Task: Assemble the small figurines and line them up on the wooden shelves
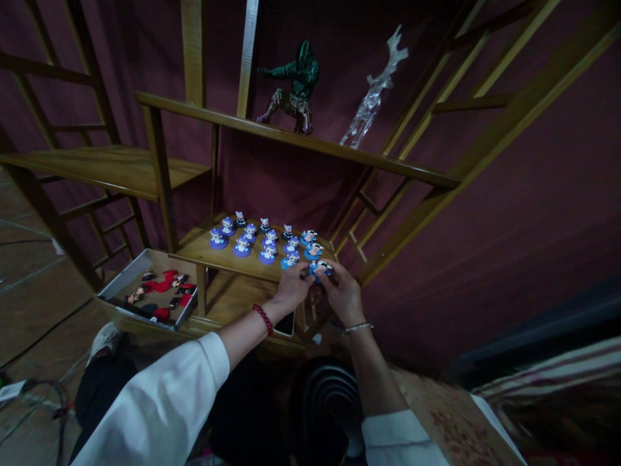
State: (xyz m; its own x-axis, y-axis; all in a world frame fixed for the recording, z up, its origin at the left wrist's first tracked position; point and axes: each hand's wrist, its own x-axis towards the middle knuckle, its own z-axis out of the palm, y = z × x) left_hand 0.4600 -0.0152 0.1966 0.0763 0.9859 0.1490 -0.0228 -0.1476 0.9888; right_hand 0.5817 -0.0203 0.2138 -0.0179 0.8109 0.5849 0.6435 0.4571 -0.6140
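At the front right corner of the wooden shelf [194, 244], a small figurine on a blue round base [321, 266] sits between my two hands. My right hand [345, 294] pinches it from the right, thumb in front. From the left, my left hand [294, 286] has its closed fingertips against the base. Right beside my left fingers stands a blue-based figurine [290, 260]. Rows of purple-based figurines [268, 252] stand upright to the left. Behind them are dark-based figurines [264, 224], and two more blue-based figurines [313, 250] line the right end.
A shallow open box [114, 285] with red and black figurines [167, 281] is at the left. Above, a dark green figure [303, 81] and a clear sculpture [371, 103] stand on the upper shelf [218, 118]. A phone [285, 325] lies below my left wrist.
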